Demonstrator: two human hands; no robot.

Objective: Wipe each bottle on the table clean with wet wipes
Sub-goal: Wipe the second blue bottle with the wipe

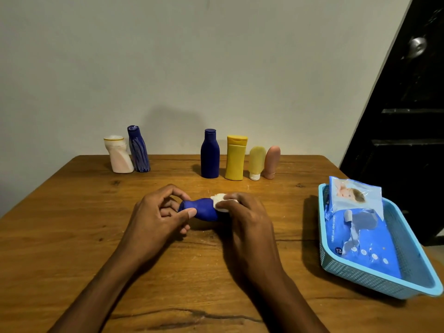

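A small blue bottle (203, 209) lies sideways over the middle of the wooden table (72, 212), cap end to the left. My left hand (156, 215) pinches its cap end with thumb and fingers. My right hand (242, 217) holds a white wet wipe (219, 200) against the bottle's body. Along the back edge stand a white bottle (119, 156), a striped blue bottle (138, 150), a dark blue bottle (210, 155), a yellow bottle (236, 158), a pale yellow tube (257, 162) and a pink tube (272, 162).
A light blue plastic basket (413, 272) sits at the table's right edge with a blue pack of wet wipes (360, 231) in it. A dark door (408, 116) stands behind it, and a plain wall runs behind the bottles.
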